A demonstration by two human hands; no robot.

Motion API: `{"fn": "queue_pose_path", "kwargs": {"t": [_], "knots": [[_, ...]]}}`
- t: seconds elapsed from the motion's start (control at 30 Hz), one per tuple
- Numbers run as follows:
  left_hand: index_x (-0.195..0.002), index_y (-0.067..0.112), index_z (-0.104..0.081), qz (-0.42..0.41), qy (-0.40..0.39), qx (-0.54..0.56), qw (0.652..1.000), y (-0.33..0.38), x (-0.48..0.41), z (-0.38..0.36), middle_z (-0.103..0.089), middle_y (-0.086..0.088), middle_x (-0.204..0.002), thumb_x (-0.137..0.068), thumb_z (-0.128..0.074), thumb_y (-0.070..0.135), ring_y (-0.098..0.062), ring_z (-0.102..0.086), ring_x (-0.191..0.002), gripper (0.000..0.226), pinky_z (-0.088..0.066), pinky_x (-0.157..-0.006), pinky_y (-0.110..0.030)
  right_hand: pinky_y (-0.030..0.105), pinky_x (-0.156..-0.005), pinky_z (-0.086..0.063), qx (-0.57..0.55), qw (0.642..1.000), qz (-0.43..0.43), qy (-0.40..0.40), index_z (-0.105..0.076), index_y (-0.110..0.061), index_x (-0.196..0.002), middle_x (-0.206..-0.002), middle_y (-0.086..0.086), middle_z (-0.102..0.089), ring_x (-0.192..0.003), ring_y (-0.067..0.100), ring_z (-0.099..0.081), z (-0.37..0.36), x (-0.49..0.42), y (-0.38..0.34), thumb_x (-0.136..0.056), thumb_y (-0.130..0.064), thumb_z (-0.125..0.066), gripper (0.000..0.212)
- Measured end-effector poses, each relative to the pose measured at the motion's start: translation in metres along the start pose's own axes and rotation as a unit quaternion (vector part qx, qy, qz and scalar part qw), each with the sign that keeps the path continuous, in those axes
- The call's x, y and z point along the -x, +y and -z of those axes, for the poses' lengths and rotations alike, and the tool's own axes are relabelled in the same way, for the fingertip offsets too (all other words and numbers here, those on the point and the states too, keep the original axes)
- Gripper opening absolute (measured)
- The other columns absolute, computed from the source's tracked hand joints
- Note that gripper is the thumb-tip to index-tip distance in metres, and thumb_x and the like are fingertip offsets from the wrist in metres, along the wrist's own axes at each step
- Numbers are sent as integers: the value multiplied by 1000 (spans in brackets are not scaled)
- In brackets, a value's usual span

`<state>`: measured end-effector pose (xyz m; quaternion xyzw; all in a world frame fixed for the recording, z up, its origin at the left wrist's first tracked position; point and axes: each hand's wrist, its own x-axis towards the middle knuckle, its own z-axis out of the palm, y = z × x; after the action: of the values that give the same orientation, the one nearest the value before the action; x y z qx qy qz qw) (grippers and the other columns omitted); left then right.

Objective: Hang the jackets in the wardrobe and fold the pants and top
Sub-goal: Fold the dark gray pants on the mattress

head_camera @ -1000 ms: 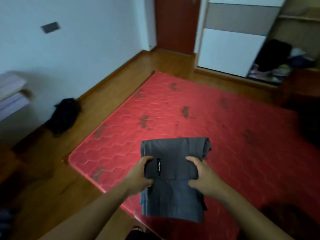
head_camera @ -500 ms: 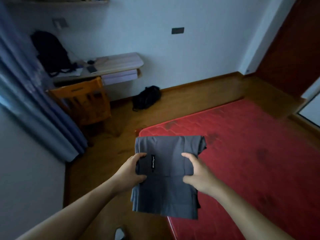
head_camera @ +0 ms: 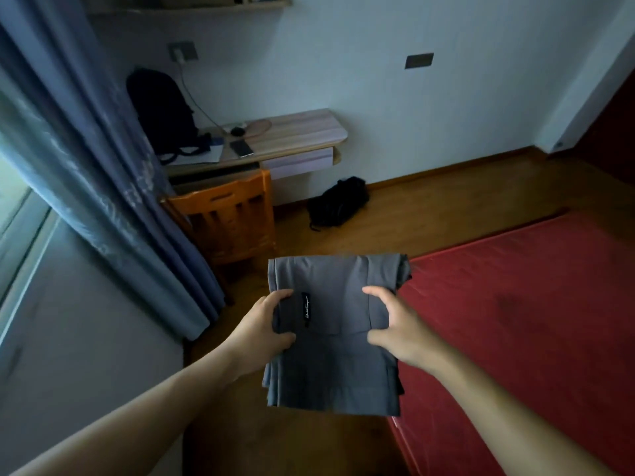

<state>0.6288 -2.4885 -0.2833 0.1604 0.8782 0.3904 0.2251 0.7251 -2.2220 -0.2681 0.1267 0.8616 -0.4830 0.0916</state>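
Only closed containers show: a black duffel bag (head_camera: 338,204) slumps on the wooden floor beyond the red mattress (head_camera: 515,321), its contents hidden, and farther from the mattress a black backpack (head_camera: 161,111) stands on the desk (head_camera: 292,132), also zipped from view. The desk's drawer front sits flush, so nothing inside can be seen.

Compared with half a second ago, the view has swung further away from the mattress: less of its red surface is in frame, and more of the desk, the orange chair (head_camera: 226,218) and the blue curtain (head_camera: 86,166) shows. The grip on the cloth has not changed.

The folded grey pants (head_camera: 333,338) are held in the air over the floor just off the mattress's near corner, their far-right edge overlapping it in view. They form a neat rectangle of stacked layers, the lower ones hanging below the top fold, with a small black label (head_camera: 305,309) near the left side. The left hand (head_camera: 264,331) pinches the left edge, thumb on top and fingers curled under; the right hand (head_camera: 398,331) clasps the right edge the same way.
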Motion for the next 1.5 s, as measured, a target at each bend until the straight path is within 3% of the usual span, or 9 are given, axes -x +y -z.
{"fn": "queue_pose_path", "kwargs": {"t": [0.13, 0.37, 0.47, 0.6, 0.87, 1.03, 1.17, 1.27, 1.5], "knots": [[-146, 45, -32, -1, -31, 0, 1000, -9, -62, 36, -49, 8, -136, -82, -78, 18, -21, -55, -124, 84, -58, -96, -41, 33, -59, -53, -28, 999, -18, -2, -43, -43, -142, -130, -4, -56, -67, 14, -64, 6, -57, -13, -78, -5, -66, 78], [-145, 48, -34, 11, -29, 27, 999, -15, -193, 85, -50, 10, -136, -81, -79, 18, -17, -56, -122, 83, -59, -93, -38, 43, -94, -57, -64, 998, -10, -21, -44, -53, -138, -143, -12, -48, -113, 19, -64, 28, -198, -25, -78, -9, -67, 78], [-144, 48, -35, 41, -5, 37, 998, -11, -245, 102, -50, 10, -135, -83, -78, 16, -16, -59, -118, 81, -60, -88, -35, 55, -83, -56, -74, 996, -19, -42, -45, -57, -135, -127, -18, -57, -102, 41, -67, 42, -260, -34, -80, -8, -65, 77], [-144, 47, -36, 45, 23, 58, 997, -1, -311, 125, -49, 10, -136, -84, -76, 15, -14, -57, -118, 79, -59, -89, -32, 58, -78, -58, -77, 996, -14, -48, -45, -62, -131, -121, -9, -63, -92, 38, -69, 64, -338, -49, -80, -9, -65, 76], [-145, 45, -38, 39, 12, 70, 997, 15, -446, 172, -50, 13, -134, -87, -74, 12, -11, -56, -119, 76, -57, -91, -28, 55, -77, -59, -106, 993, -31, -32, -45, -53, -138, -123, -16, -61, -95, 37, -69, 101, -466, -71, -86, -2, -65, 76], [-139, 44, -43, 5, -8, 90, 996, 15, -546, 205, -53, 13, -134, -87, -76, 10, -7, -54, -123, 71, -53, -100, -28, 38, -87, -60, -129, 991, -39, 5, -44, -45, -142, -132, -21, -49, -108, 10, -63, 115, -555, -85, -90, -1, -64, 71], [-139, 46, -42, -22, -44, 75, 996, 25, -626, 228, -49, 11, -138, -87, -75, 9, -9, -50, -127, 72, -49, -108, -35, 27, -97, -52, -150, 986, -45, 51, -44, -35, -144, -140, -13, -45, -130, 13, -49, 128, -614, -87, -87, 2, -67, 72], [-136, 45, -41, -41, -82, 73, 993, 50, -679, 234, -49, 11, -135, -88, -73, 6, -10, -52, -125, 70, -48, -107, -34, 16, -88, -48, -153, 983, -54, 87, -43, -32, -145, -142, -10, -40, -130, 12, -45, 151, -637, -87, -87, 2, -67, 72], [-144, 39, -40, -81, -182, 67, 978, 124, -787, 197, -51, 10, -135, -91, -70, 8, -6, -55, -119, 69, -50, -104, -35, 26, -92, -50, -162, 964, -107, 180, -44, -35, -145, -139, -9, -44, -125, 13, -49, 230, -663, -58, -80, -10, -72, 76]]}}
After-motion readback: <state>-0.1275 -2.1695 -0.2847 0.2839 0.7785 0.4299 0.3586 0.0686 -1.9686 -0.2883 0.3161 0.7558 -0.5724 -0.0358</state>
